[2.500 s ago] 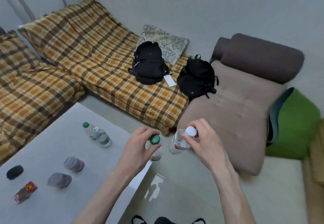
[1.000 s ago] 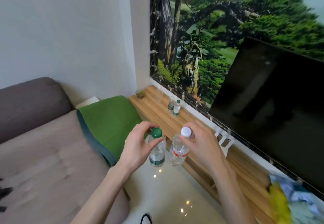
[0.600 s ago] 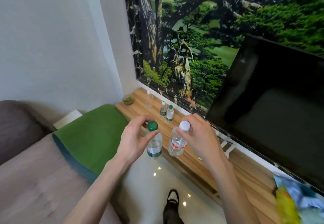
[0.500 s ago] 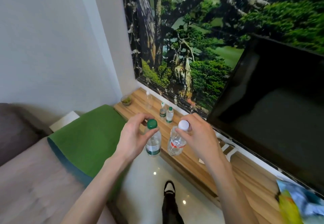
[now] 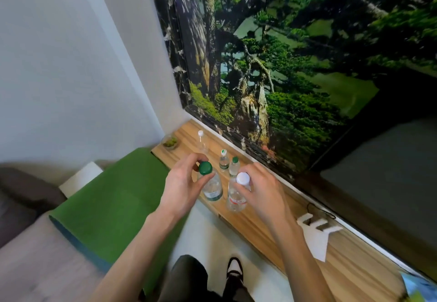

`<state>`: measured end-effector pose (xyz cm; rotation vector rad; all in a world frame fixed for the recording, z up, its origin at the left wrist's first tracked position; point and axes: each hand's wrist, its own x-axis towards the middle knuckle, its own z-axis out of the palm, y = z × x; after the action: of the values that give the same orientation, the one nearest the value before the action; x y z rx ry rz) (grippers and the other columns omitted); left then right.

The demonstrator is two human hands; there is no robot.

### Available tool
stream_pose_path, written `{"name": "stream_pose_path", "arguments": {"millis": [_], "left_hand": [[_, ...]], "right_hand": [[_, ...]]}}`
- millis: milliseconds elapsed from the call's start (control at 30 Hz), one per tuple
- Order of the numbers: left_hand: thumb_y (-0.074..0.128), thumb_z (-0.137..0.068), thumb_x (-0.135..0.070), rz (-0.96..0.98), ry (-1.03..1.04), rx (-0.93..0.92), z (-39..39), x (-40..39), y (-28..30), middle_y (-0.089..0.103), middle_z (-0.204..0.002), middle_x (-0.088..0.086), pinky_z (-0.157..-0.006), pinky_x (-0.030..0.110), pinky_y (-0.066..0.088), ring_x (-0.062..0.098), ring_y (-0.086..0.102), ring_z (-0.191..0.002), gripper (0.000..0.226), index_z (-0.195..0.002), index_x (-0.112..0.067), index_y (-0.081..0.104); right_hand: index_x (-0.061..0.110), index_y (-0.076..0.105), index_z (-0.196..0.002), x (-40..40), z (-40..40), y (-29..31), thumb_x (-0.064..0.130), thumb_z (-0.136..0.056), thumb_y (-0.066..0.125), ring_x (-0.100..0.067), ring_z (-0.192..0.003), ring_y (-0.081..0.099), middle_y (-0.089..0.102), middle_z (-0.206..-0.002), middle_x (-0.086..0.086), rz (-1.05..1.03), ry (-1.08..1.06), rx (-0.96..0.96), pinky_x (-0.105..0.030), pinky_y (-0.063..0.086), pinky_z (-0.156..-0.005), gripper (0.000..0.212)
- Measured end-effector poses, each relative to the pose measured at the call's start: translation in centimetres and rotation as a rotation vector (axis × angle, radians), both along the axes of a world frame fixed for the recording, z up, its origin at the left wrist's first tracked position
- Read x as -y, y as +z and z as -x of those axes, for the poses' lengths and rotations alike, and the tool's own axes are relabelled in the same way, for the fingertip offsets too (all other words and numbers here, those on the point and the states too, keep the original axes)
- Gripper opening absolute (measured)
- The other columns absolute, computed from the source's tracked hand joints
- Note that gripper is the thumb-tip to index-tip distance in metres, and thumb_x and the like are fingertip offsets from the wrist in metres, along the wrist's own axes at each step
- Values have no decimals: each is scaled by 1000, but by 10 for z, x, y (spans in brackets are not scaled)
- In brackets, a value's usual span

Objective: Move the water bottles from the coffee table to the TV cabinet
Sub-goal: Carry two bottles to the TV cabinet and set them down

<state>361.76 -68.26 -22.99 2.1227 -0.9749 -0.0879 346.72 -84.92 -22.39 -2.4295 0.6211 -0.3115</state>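
bottles point(image 5: 212, 187) over tv cab. point(image 5: 264, 226)

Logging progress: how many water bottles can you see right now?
5. Green-capped bottle in left hand, white-capped bottle in right hand; three bottles standing on the TV cabinet.

green-capped bottle point(image 5: 212, 184) and white-capped bottle point(image 5: 236, 195), clear, upright, seemingly just above the tv cabinet point(image 5: 264, 221) edge.
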Motion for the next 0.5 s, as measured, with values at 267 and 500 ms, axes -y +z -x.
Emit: {"name": "stream_pose_path", "arguments": {"millis": [267, 500], "left_hand": [[83, -84, -31, -77, -87, -122, -70, 39, -28, 65, -106, -17, -80, 8, 43, 0, 60, -94, 36, -111, -33, 59], [84, -83, -28, -107, -259, -208, -144, 62, -55, 64, -107, -21, -84, 11, 46, 0, 60, -99, 39, -111, -38, 59]], "right_hand": [[29, 60, -106, 28, -60, -25, 27, -89, 75, -16, -89, 58, 51, -102, 15, -55, -117, -28, -35, 45, -70, 23], [30, 62, -110, 31, -112, -42, 34, -89, 74, -18, -97, 61, 59, -110, 11, -62, -323, -118, -39, 51, -78, 25]]}}
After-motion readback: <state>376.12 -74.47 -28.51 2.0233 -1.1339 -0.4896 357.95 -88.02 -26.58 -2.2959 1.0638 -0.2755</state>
